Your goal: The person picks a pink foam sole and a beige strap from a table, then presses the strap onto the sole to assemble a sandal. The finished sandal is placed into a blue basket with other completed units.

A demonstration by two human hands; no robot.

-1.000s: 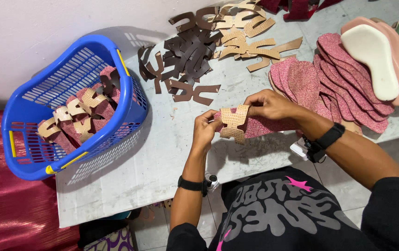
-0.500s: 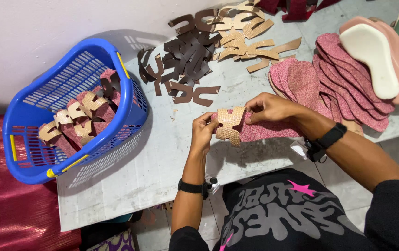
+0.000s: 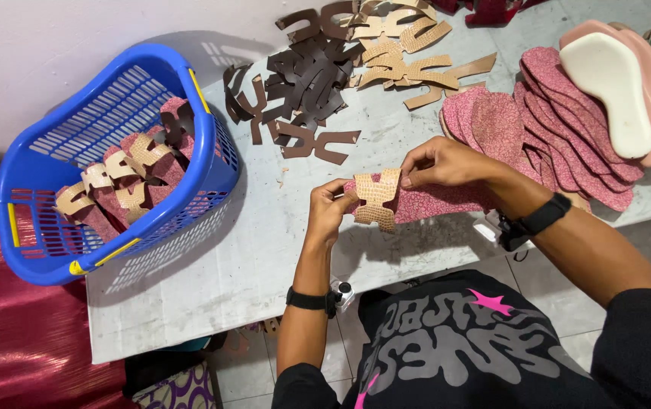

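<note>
Tan textured strap piece (image 3: 376, 198) is pinched by left hand (image 3: 327, 212) and right hand (image 3: 443, 163) around the pink insole (image 3: 439, 203), held above the grey worktop (image 3: 265, 250) so it wraps tightly.

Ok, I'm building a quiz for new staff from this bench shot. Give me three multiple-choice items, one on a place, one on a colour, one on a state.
1. Where is the blue basket?
A. at the left end of the table
B. on the floor
C. beside the white sole

2. What colour is the strap piece held in both hands?
A. dark brown
B. tan
C. green

3. How is the pink insole under that strap?
A. lying loose on the stack
B. inside the basket
C. gripped between the left hand and the right hand

Answers: 1 A, it stands on the table's left end. 2 B, its textured surface is tan. 3 C, fingers of both hands pinch strap and insole together above the table.
</note>
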